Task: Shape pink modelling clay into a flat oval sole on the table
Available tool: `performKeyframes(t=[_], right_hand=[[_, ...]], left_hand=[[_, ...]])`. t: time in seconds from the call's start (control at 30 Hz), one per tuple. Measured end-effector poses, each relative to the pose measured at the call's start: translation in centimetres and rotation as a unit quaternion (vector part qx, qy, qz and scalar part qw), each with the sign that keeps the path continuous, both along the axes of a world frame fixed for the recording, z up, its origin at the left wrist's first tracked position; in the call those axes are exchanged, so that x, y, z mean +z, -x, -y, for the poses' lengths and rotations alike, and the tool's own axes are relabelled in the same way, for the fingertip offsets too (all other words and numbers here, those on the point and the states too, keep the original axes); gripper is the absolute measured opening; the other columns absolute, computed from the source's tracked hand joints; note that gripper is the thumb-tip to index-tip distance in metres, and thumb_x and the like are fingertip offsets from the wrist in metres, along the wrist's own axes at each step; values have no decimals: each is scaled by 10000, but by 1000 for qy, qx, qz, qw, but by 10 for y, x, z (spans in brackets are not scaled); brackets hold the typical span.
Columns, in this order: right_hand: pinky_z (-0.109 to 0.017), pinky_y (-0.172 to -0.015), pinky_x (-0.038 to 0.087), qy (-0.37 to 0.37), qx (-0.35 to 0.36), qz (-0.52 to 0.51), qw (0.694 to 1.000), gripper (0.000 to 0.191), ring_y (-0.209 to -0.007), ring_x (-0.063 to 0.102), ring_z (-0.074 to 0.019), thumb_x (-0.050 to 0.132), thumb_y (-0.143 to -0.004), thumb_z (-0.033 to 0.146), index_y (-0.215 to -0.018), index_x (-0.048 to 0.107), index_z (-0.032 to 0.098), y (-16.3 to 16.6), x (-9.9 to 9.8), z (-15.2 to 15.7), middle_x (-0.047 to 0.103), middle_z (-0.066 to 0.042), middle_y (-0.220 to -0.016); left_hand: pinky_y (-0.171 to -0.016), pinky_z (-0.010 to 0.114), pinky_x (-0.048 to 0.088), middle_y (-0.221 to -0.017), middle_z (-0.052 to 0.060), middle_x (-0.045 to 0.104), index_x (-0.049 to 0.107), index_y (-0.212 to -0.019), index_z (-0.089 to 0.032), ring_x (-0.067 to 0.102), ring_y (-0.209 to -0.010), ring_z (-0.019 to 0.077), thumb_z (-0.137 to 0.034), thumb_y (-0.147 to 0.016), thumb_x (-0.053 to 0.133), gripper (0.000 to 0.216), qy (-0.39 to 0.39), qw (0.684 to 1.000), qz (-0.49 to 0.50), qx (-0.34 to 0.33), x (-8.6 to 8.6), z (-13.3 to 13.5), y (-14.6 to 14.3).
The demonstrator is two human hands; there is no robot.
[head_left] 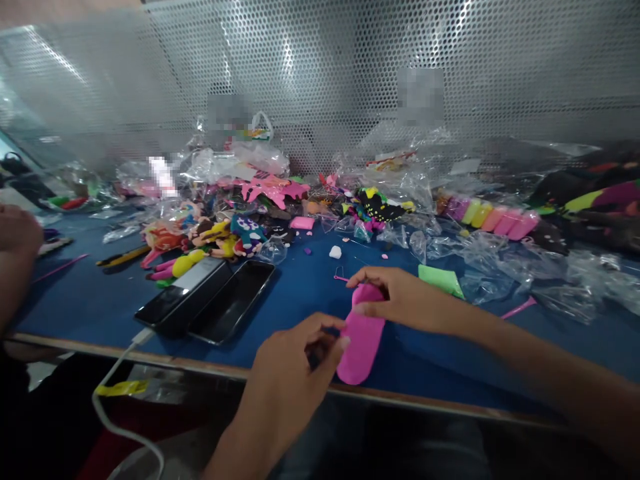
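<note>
A flat pink oval piece of clay [361, 340] lies on the blue table [300, 287] near its front edge. My right hand [400, 298] rests over the piece's far end, fingers curled and pressing on it. My left hand [295, 370] is at the piece's near left side, fingers pinched together beside its edge; something dark shows inside the pinch but I cannot make it out.
Two dark phones [210, 300] lie left of my hands, a white cable [120, 373] hanging off the table. Colourful clay figures [210, 240], a green clay sheet [440, 279], clay blocks [490, 217] and crumpled plastic bags [500, 260] fill the back. Another person's hand [17, 230] is far left.
</note>
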State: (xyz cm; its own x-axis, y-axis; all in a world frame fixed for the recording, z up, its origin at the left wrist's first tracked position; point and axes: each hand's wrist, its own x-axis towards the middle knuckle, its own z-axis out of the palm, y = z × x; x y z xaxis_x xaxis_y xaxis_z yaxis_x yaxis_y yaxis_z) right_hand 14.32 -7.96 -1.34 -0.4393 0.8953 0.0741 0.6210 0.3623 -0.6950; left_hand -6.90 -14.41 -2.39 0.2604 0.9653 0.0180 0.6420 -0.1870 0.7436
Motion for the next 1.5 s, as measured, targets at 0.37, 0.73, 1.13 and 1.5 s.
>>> performKeyframes(t=[0.37, 0.73, 1.13, 1.5], right_hand=[[-431, -949, 427, -267, 115, 79, 954, 245, -1073, 510, -230, 516, -908, 244, -1104, 661, 217, -1, -29, 9, 594, -108, -1121], [-445, -956, 405, -248, 122, 86, 957, 194, -1066, 486, -235, 544, -884, 262, -1050, 622, 200, 4, -31, 16, 583, -102, -1105], [-417, -924, 404, -241, 132, 81, 958, 148, -1027, 482, -225, 554, -884, 255, -979, 648, 191, 4, -34, 15, 577, -103, -1099], [-411, -897, 435, -249, 135, 74, 956, 161, -1009, 498, -220, 527, -890, 211, -972, 665, 194, 4, -35, 16, 595, -104, -1071]], left_hand=[[-963, 461, 421, -1339, 55, 545, 509, -1336, -280, 490, -1205, 265, -477, -927, 446, 458, -222, 947, -231, -26, -29, -4, 21], [-954, 472, 409, -1366, 29, 527, 580, -1267, -335, 461, -1232, 276, -476, -927, 451, 390, -225, 941, -238, -87, -23, -12, 20], [-970, 464, 427, -1350, 25, 562, 563, -1293, -286, 497, -1225, 265, -406, -930, 474, 393, -268, 926, -254, -75, -35, 0, 26], [-991, 433, 440, -1295, 10, 608, 579, -1264, -287, 519, -1219, 244, -347, -925, 489, 356, -280, 931, -223, -71, -39, 8, 33]])
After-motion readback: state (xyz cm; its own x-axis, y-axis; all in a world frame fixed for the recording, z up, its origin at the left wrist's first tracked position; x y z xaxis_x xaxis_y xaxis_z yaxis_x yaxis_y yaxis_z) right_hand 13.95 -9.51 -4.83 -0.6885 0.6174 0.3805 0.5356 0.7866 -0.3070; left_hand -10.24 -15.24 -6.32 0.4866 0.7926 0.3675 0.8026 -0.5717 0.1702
